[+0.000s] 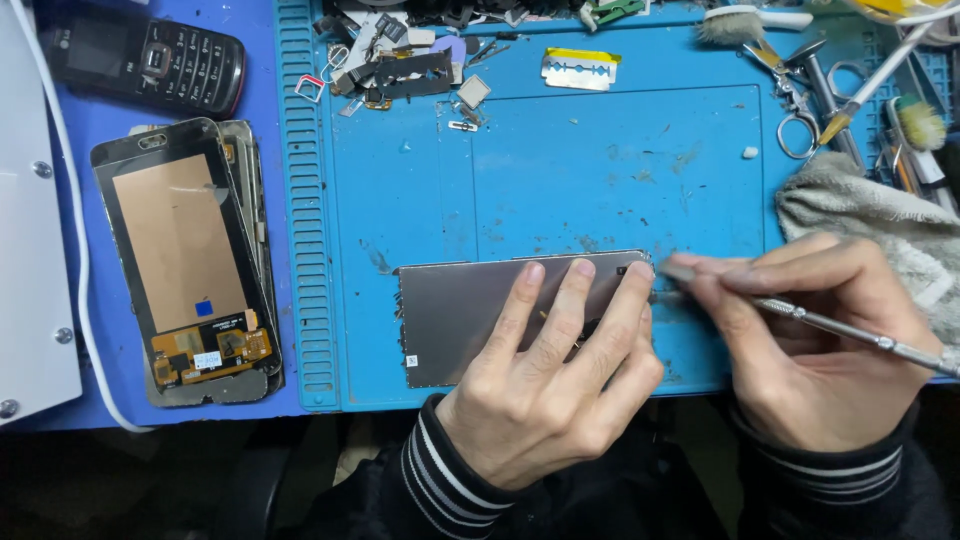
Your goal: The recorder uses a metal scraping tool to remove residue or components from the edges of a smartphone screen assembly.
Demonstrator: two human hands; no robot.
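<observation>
- Left hand: palm down, fingers spread flat on a grey metal panel; pressing it to the mat, not clasping it. Striped dark cuff at wrist.
- Panel: rectangular, lies lengthwise at the near edge of the blue mat; right end hidden under the fingers.
- Right hand: closed in a pen grip around a thin metal tool; tool tip meets the panel's right edge, just beside the left index fingertip.
- Grey cloth: crumpled, behind the right hand, at the mat's right side.
- Screen stack: left of the mat on a darker blue surface; top piece has a black border, tan centre, a small blue square sticker low down and an orange flex board with a white label at the near end.
- White cable runs along the stack's left.
- Mat centre: bare, scuffed, specks of debris.
- Far edge: razor blade with yellow strip; heap of small dark parts; scissors, brush.
- Far left: black keypad phone.
</observation>
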